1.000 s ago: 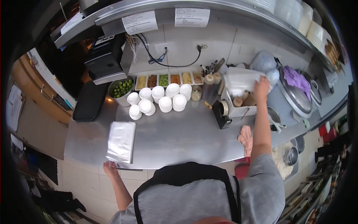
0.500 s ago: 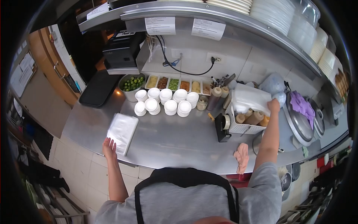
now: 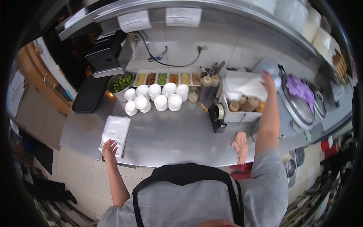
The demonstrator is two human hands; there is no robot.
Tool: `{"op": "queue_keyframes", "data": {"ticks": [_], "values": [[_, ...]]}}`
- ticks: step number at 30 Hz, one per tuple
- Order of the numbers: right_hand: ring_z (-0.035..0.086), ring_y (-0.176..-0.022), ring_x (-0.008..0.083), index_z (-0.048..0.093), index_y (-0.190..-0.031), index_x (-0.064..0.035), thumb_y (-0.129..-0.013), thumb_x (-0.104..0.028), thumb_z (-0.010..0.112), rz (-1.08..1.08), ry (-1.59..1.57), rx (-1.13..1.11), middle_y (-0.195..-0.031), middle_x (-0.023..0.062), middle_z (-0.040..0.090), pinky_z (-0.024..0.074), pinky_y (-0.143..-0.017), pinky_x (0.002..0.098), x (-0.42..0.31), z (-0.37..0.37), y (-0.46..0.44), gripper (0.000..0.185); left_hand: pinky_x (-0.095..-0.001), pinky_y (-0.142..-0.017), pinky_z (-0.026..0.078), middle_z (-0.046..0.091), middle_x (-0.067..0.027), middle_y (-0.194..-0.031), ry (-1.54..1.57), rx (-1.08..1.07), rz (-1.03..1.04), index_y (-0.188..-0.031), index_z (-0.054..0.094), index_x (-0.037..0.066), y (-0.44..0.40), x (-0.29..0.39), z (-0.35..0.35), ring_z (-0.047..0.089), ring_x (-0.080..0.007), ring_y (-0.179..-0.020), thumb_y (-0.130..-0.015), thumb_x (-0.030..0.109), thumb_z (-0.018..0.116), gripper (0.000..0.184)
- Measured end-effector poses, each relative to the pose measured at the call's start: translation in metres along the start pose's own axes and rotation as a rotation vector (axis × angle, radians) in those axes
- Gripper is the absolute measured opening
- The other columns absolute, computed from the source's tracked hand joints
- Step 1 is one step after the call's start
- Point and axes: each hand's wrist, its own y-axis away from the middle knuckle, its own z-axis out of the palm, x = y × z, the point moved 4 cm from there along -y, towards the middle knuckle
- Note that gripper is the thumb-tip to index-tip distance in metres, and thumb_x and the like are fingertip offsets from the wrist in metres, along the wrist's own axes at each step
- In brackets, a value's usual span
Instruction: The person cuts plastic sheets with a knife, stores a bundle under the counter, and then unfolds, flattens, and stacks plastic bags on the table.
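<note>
My left hand point(image 3: 109, 150) is over the lower left edge of a flat stack of clear plastic bags point(image 3: 115, 132), fingers apart. At the right, my right hand point(image 3: 268, 81) is at the right end of white plastic sheets point(image 3: 245, 85), which lie across a white basket point(image 3: 242, 116). Whether its fingers grip the plastic is too blurred to tell. Squeeze bottles point(image 3: 249, 104) stand in the basket below the sheets. A tape dispenser point(image 3: 217, 119) is left of the basket, and a pink cloth point(image 3: 240, 147) lies near the counter's front edge.
Stacks of white cups point(image 3: 160, 102) stand before a row of ingredient containers point(image 3: 162, 79). A pot of green limes point(image 3: 121, 84) and a black tray point(image 3: 89, 94) are at the left. A purple cloth point(image 3: 300, 89) rests on a metal lid at the right. A shelf point(image 3: 211, 6) runs overhead.
My left hand has moved up from the counter's front edge onto the bag stack. My right hand stays by the sheets, its fingers now more raised. The camera view has shifted.
</note>
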Motion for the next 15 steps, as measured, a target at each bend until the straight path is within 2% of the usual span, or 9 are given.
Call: {"op": "queue_keyframes", "data": {"ticks": [3, 4, 6, 7, 9, 10, 12, 13, 15], "values": [[0.044, -0.1, 0.0178, 0.041, -0.127, -0.0075, -0.076, -0.004, 0.046, -0.044, -0.246, -0.161, -0.12, 0.0096, 0.044, 0.0461, -0.082, 0.0358, -0.012, 0.021, -0.002, 0.052, -0.0299, -0.078, 0.043, 0.06, -0.0058, -0.099, -0.037, 0.007, 0.027, -0.105, 0.055, 0.007, 0.002, 0.006, 0.0, 0.057, -0.017, -0.091, -0.086, 0.028, 0.055, 0.028], [0.044, -0.1, 0.0178, 0.041, -0.127, -0.0075, -0.076, -0.004, 0.046, -0.04, -0.248, -0.148, -0.12, 0.0096, 0.044, 0.0461, -0.082, 0.0358, -0.014, 0.025, 0.0, 0.052, -0.0299, -0.078, 0.043, 0.06, -0.0058, -0.099, -0.046, -0.004, 0.025, -0.105, 0.055, 0.007, 0.003, 0.007, 0.002, 0.057, -0.017, -0.091, -0.086, 0.028, 0.055, 0.028], [0.047, -0.098, 0.0173, 0.048, -0.123, -0.0028, -0.074, -0.003, 0.047, -0.041, -0.349, -0.33, -0.126, 0.0096, 0.043, 0.0463, -0.082, 0.0347, -0.02, 0.037, 0.003, 0.049, -0.0311, -0.078, 0.043, 0.06, -0.0059, -0.1, -0.099, -0.018, 0.026, -0.106, 0.054, 0.007, 0.006, 0.008, 0.007, 0.057, -0.0177, -0.091, -0.084, 0.026, 0.055, 0.029], [0.047, -0.098, 0.0173, 0.048, -0.123, -0.0028, -0.074, -0.003, 0.047, -0.039, -0.351, -0.323, -0.126, 0.0096, 0.043, 0.0463, -0.082, 0.0347, -0.021, 0.038, -0.005, 0.049, -0.0307, -0.077, 0.043, 0.06, -0.006, -0.1, -0.127, -0.027, 0.029, -0.106, 0.054, 0.007, 0.007, 0.008, 0.011, 0.057, -0.0173, -0.089, -0.085, 0.027, 0.054, 0.029], [0.052, -0.098, 0.0236, 0.057, -0.114, -0.0059, -0.072, -0.003, 0.052, -0.296, 0.446, -0.095, -0.118, 0.0069, 0.052, 0.0439, -0.083, 0.034, -0.029, 0.034, -0.018, 0.043, -0.0306, -0.077, 0.043, 0.06, -0.006, -0.099, -0.153, -0.049, 0.035, -0.106, 0.054, 0.007, 0.005, 0.005, 0.016, 0.057, -0.0172, -0.089, -0.086, 0.028, 0.054, 0.029], [0.052, -0.098, 0.0236, 0.057, -0.114, -0.0059, -0.072, -0.003, 0.052, -0.293, 0.446, -0.091, -0.118, 0.0069, 0.052, 0.0439, -0.083, 0.034, -0.033, 0.039, -0.012, 0.043, -0.0305, -0.076, 0.043, 0.06, -0.0061, -0.099, -0.175, -0.068, 0.041, -0.106, 0.054, 0.007, 0.007, 0.006, 0.022, 0.057, -0.017, -0.089, -0.086, 0.028, 0.054, 0.029], [0.057, -0.08, 0.0291, 0.066, -0.099, -0.0123, -0.07, -0.005, 0.056, -0.631, 0.943, 0.29, -0.096, 0.007, 0.062, 0.0472, -0.073, 0.0362, -0.064, 0.052, 0.005, 0.031, -0.0304, -0.076, 0.043, 0.06, -0.0061, -0.099, -0.191, -0.093, 0.043, -0.105, 0.055, 0.006, 0.01, 0.004, 0.032, 0.057, -0.0168, -0.089, -0.087, 0.028, 0.053, 0.029], [0.057, -0.08, 0.0291, 0.066, -0.099, -0.0123, -0.07, -0.005, 0.056, -0.63, 0.945, 0.291, -0.096, 0.007, 0.062, 0.0472, -0.073, 0.0362, -0.079, 0.062, 0.021, 0.031, -0.0291, -0.074, 0.044, 0.061, -0.006, -0.097, -0.194, -0.116, 0.055, -0.103, 0.055, 0.007, 0.011, 0.002, 0.037, 0.057, -0.0163, -0.087, -0.086, 0.029, 0.054, 0.028], [0.057, -0.075, 0.0325, 0.065, -0.091, -0.0122, -0.073, -0.011, 0.059, -1.148, 1.112, 0.481, -0.082, 0.011, 0.061, 0.0469, -0.069, 0.0402, -0.126, 0.091, 0.076, 0.019, -0.0268, -0.072, 0.044, 0.061, -0.0055, -0.096, -0.202, -0.148, 0.061, -0.1, 0.057, 0.007, 0.012, -0.003, 0.049, 0.057, -0.0153, -0.085, -0.085, 0.031, 0.057, 0.029]]}}
